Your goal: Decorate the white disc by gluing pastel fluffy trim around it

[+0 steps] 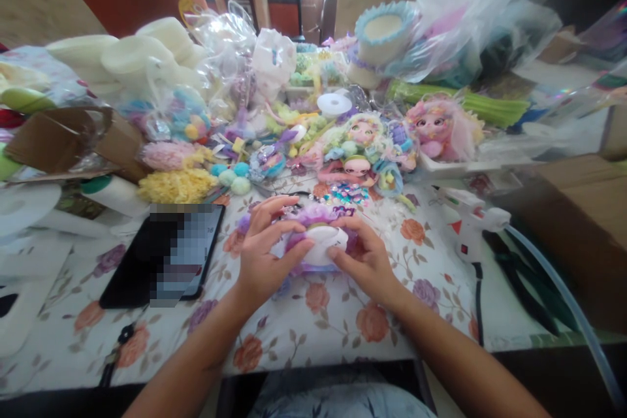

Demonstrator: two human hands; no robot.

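Note:
A small doll piece (323, 246) with a smooth white oval face-up side and purple ruffled trim is between my hands, just above the flowered cloth. My left hand (269, 248) grips its left side, with the thumb on the white surface and the fingers curled over the far edge. From the right, my right hand (365, 251) pinches it with thumb and fingertips. Its underside is hidden. Just beyond my hands lie shiny sequins (349, 194) and a doll head with a peach-coloured face (356, 168).
A tablet (127, 261) lies to the left. On the right are a hot glue gun (465, 215) with a clear glue stick (563, 281), and dark-handled pliers (524, 287). Dolls (434, 124), yellow yarn (176, 183), pompoms (240, 184) and a cardboard box (578, 209) crowd the table.

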